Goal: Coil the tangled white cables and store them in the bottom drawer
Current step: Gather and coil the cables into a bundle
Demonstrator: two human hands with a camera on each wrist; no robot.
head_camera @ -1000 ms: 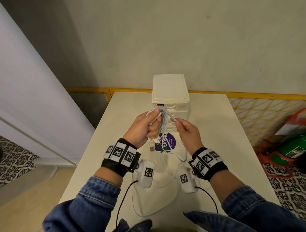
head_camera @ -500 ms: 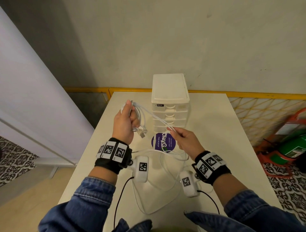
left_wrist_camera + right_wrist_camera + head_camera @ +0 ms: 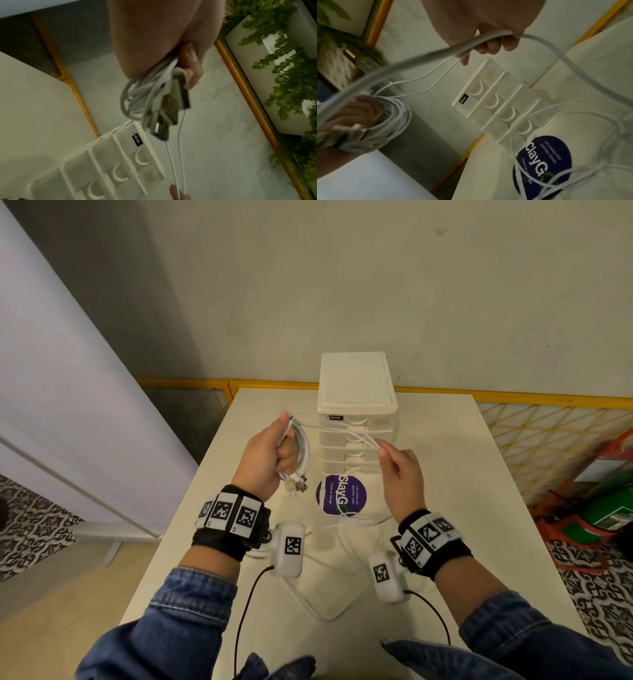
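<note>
Over table [image 3: 445, 474], hands gripping cables [image 3: 301, 450].

Both forearms wear blue denim sleeves [image 3: 178, 618], the cuffs pushed back from the wrists, with lighter stitching along the seams. Each wrist carries a broad black band: the left wristband [image 3: 228, 520] bears three white tiles printed with black square-pattern markers, and the right wristband [image 3: 430, 539] bears the same kind of tiles. Under each band hangs a rounded white camera pod, the left pod [image 3: 288, 549] and the right pod [image 3: 386, 577], each marked with one black square code. A thin black cable [image 3: 245, 607] leaves each pod toward the near edge.
</note>
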